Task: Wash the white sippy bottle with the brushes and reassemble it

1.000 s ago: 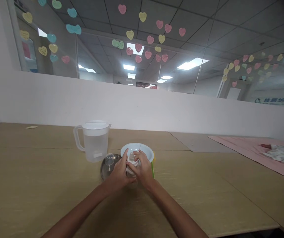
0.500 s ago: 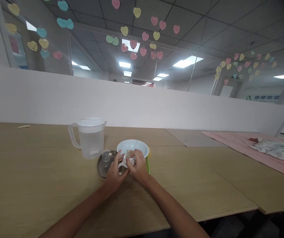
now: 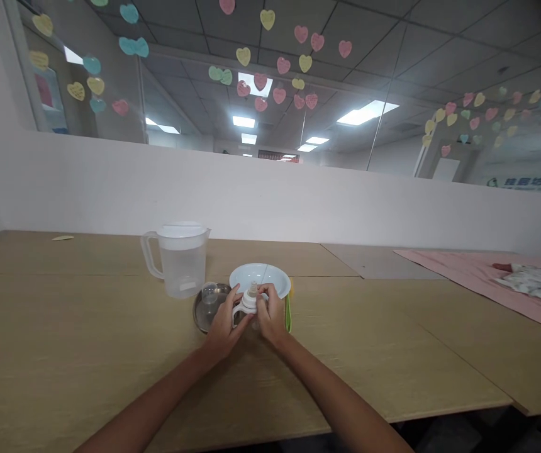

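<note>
Between my two hands is a baby bottle top (image 3: 250, 302), white, with a clear teat pointing up and a looped side handle; any bottle body below it is mostly hidden. My left hand (image 3: 223, 324) grips it at the handle on the left. On the other side my right hand (image 3: 271, 314) pinches its right edge with bent fingers. Left of it lies a round metal dish (image 3: 199, 316) with a small clear cup (image 3: 209, 293) in it. Just behind my hands sits a white bowl (image 3: 261, 274).
A clear plastic jug (image 3: 183, 267) with a white lid stands behind the metal dish. Something green (image 3: 289, 313) shows beside the right hand. At the far right a pink cloth (image 3: 459, 277) carries a patterned white garment (image 3: 539, 283). The table's front edge runs along the lower right.
The view has shifted slightly, so everything appears farther right. My right fingers have moved from over the teat down to the bottle top's right side, leaving the teat in plain sight.
</note>
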{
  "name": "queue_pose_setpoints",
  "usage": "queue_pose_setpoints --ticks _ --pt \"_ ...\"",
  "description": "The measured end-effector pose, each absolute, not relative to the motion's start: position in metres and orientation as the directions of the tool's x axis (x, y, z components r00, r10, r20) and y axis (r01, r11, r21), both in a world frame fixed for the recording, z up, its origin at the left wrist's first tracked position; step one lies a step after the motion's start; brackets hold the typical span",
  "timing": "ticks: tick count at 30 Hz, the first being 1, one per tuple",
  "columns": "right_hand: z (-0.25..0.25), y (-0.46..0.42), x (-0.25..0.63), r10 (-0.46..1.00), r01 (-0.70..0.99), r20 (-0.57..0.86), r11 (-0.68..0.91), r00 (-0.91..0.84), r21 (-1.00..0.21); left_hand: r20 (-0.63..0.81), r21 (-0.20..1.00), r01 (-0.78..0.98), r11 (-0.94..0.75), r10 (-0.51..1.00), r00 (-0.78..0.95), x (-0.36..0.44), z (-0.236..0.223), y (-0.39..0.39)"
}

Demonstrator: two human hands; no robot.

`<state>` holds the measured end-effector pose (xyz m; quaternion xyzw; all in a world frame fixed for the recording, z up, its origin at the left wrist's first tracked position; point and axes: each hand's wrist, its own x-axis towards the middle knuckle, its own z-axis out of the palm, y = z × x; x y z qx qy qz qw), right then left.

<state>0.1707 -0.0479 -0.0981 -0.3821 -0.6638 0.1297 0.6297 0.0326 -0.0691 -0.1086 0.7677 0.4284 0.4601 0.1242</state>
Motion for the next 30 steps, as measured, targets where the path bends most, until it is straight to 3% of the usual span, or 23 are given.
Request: queue_pose_setpoints --ticks 6,15,23,30 --pt "-0.0990 -0.0421 0.1690 0.687 0.294 0.718 0.667 0.112 -0.684 0.606 0.587 0.525 -0.617 0.764 0.220 0.0333 -0.1029 -0.0724" --pt "-0.0988 -0.0378 0.1736 0.626 0.342 0.773 0.708 0.102 -0.618 0.599 0.555 0.548 -0.625 0.758 0.257 0.0296 -0.1037 -0.0704" --pt "-0.1005 -0.0416 0.1721 0.546 0.411 0.832 0.739 0.099 -0.534 0.536 0.647 0.518 -0.560 0.817 0.213 0.0313 -0.1065 -0.0670" --pt "-0.0995 -0.0433 0.1740 0.481 0.457 0.864 0.741 0.149 -0.492 0.530 0.659 0.499 -0.563 0.818 0.224 0.0338 -0.1039 -0.0692"
